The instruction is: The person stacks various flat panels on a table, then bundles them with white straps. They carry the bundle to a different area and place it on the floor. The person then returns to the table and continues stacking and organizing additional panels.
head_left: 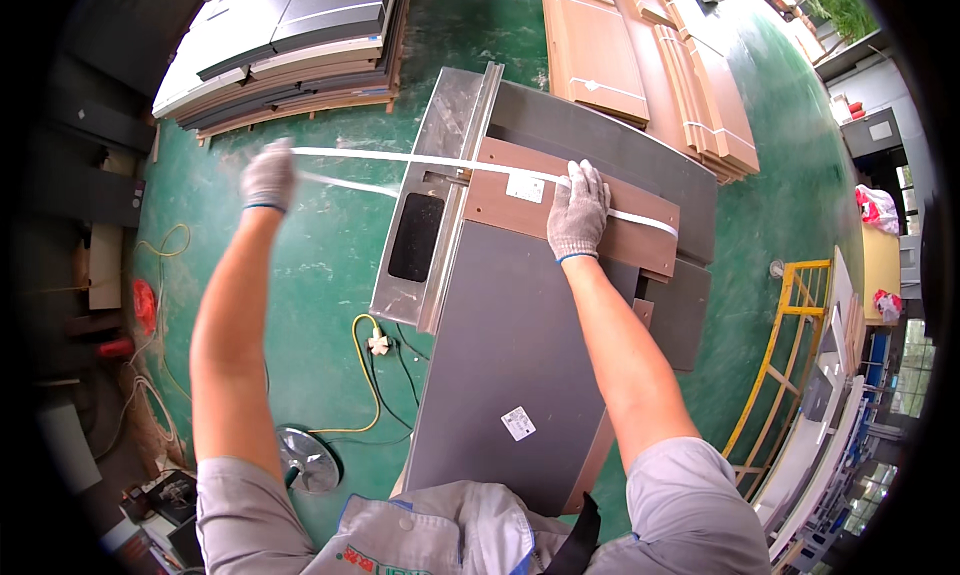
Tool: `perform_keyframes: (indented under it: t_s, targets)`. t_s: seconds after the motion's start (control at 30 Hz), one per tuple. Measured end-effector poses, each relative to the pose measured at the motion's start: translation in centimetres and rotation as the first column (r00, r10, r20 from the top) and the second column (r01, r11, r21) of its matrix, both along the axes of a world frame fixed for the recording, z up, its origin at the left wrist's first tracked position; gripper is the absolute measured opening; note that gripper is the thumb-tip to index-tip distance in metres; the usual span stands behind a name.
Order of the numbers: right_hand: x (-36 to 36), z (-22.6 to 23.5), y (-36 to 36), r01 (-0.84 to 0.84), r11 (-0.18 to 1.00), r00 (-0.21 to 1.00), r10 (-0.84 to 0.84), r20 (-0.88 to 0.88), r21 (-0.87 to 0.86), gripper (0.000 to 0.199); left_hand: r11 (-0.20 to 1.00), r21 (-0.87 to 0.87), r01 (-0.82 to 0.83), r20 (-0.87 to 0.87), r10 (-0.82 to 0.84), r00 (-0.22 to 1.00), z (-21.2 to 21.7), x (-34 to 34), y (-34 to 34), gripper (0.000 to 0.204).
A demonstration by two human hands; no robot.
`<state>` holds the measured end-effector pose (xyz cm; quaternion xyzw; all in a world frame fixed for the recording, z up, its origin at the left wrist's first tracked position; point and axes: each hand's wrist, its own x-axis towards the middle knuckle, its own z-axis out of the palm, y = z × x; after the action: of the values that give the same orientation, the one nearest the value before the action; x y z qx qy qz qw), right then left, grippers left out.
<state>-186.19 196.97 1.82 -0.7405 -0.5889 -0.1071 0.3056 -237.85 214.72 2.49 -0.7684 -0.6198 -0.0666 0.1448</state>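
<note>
Risk: the white edging strip [440, 162] looks likely to twist or slip off line, since it hangs unsupported between the hands.
Left hand [268, 178]: gloved, arm stretched out past the bench's left edge, fist clenched on the strip's free end.
Right hand [578, 213]: gloved, fingers spread flat, pressing the strip onto the brown panel [570, 210].
Strip: runs from the left hand across the grey bench [500, 345] top's far edge.
Surroundings: stacked boards [290, 45] on green floor [330, 245].

Grey panels [510, 345] and brown board [560, 200] lie on metal bench [440, 155].
</note>
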Motion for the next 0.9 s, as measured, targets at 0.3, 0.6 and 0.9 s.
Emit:
perform_keyframes:
  t_s: [0.3, 0.6, 0.9]
  targets:
    - [0.9, -0.9, -0.1, 0.061, 0.992, 0.998, -0.06, 0.019, -0.11, 0.04, 0.892, -0.444, 0.087, 0.896, 0.439, 0.068, 10.4, 7.4, -3.2, 0.033]
    - [0.9, -1.0, -0.1, 0.084, 0.989, 0.996, -0.08, 0.036, -0.125, 0.04, 0.984, -0.161, 0.072, 0.972, 0.146, 0.183, 12.4, 5.3, 0.7, 0.027]
    - [0.2, -0.1, 0.5, 0.093, 0.992, 0.995, -0.095, -0.017, -0.088, 0.041, 0.918, -0.21, -0.336, 0.863, 0.336, 0.378, 20.1, -14.0, 2.1, 0.02]
